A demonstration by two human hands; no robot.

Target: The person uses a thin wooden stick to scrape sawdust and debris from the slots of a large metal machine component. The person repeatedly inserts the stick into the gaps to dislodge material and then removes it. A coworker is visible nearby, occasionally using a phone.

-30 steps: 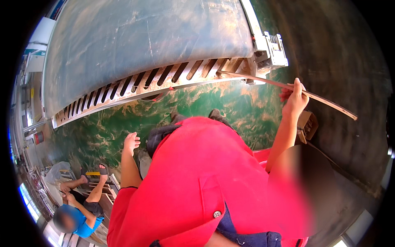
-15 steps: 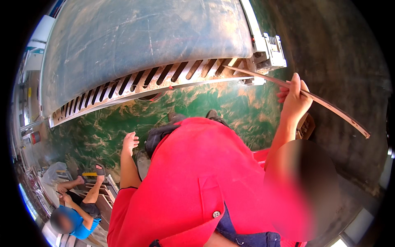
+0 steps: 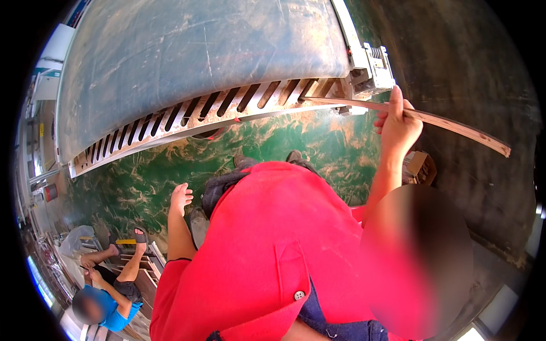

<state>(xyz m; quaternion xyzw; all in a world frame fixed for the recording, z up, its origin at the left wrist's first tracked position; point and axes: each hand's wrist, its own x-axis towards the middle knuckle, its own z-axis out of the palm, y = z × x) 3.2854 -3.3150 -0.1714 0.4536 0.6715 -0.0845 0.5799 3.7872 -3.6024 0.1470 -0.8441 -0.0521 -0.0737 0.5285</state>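
We hold a long, thin, reddish-brown wooden strip [image 3: 432,118] in our right hand [image 3: 398,126], fingers clamped around it. Its far end lies at the slotted edge of the big grey metal bench [image 3: 187,62], beside a small grey machine block [image 3: 372,71]. Our left hand [image 3: 181,197] hangs free, fingers loosely apart. Our red shirt [image 3: 273,256] hides most of the green floor [image 3: 142,176]. A seated person in blue [image 3: 105,307] is cut off at the lower left.
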